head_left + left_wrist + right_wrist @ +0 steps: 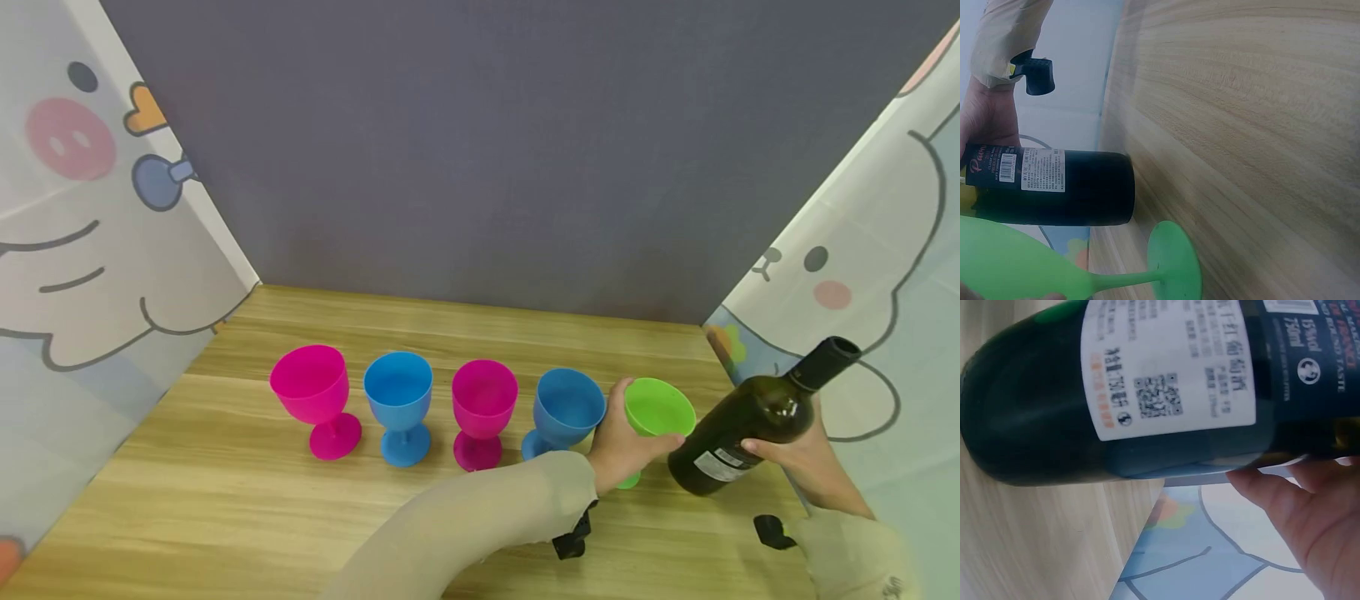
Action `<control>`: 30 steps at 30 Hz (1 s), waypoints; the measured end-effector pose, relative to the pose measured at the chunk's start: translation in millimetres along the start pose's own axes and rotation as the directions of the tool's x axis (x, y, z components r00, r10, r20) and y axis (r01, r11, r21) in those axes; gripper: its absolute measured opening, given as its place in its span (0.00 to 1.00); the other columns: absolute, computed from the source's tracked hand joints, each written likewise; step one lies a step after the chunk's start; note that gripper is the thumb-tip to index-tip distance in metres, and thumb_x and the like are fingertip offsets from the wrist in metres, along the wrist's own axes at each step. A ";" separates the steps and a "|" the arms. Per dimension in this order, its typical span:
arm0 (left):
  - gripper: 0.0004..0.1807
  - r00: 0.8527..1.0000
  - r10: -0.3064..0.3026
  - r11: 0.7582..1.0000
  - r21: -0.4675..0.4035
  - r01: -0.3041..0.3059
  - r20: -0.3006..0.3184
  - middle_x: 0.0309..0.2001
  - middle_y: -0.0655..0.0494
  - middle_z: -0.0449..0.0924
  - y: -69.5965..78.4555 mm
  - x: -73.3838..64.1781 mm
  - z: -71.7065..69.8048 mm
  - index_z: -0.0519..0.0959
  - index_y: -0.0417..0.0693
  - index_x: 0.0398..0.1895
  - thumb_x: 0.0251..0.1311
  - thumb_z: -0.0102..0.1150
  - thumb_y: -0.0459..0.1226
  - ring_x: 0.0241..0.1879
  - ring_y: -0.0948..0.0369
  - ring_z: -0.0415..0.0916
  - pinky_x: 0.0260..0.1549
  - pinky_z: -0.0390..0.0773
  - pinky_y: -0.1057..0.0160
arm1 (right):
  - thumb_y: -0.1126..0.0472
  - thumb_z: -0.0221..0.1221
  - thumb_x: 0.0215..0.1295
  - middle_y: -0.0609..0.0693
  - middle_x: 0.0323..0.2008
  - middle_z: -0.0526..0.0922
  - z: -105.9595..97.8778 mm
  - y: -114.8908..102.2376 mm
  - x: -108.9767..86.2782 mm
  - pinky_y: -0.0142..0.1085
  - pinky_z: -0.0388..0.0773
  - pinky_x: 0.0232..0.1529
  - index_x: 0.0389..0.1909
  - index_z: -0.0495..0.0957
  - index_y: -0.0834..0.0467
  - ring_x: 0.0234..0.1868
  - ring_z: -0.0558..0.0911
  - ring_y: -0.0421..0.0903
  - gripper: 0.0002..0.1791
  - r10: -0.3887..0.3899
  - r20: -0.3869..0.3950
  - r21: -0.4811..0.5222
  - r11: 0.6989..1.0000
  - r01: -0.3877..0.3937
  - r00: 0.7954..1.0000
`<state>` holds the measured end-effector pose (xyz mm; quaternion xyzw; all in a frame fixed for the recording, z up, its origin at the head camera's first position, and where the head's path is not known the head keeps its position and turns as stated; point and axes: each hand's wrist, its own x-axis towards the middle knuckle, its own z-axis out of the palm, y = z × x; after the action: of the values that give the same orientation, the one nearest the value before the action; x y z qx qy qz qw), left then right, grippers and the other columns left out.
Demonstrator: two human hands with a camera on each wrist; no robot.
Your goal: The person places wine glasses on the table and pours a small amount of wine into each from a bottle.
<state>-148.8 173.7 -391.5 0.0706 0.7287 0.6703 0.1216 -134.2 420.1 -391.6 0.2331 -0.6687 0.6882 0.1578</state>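
Note:
At the right end of a row of plastic goblets, my left hand (628,442) grips the bowl of a green goblet (660,407). That goblet's stem and round foot (1174,262) show in the left wrist view, upright at the wooden surface. My right hand (802,454) holds a dark glass wine bottle (738,429) around its body, just right of the green goblet. The bottle's neck leans up and to the right in the head view. A white printed label (1169,369) faces the right wrist camera. A blue goblet (568,408) stands close to my left hand.
Further left along the wooden table (225,500) stand a magenta goblet (483,400), another blue goblet (399,392) and a second magenta goblet (311,385). A grey panel (480,150) rises behind the table. Cartoon-printed sheets (840,275) hang at both sides.

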 end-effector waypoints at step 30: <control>0.45 0.999 0.027 1.000 -0.008 -0.027 0.017 0.54 0.68 0.66 -7.2 6.0 1.2 0.60 0.70 0.66 0.45 0.75 0.42 0.49 0.65 0.70 0.44 0.75 0.62 | 0.94 0.51 0.38 0.50 0.47 0.79 10.5 9.4 -1.8 0.25 0.77 0.42 0.58 0.68 0.63 0.45 0.79 0.40 0.42 0.027 -0.187 0.048 0.999 -0.018 0.982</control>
<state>-153.9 175.8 -399.2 0.0857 0.7240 0.6739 0.1194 -136.6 409.3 -400.5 0.1631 -0.6372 0.7243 0.2070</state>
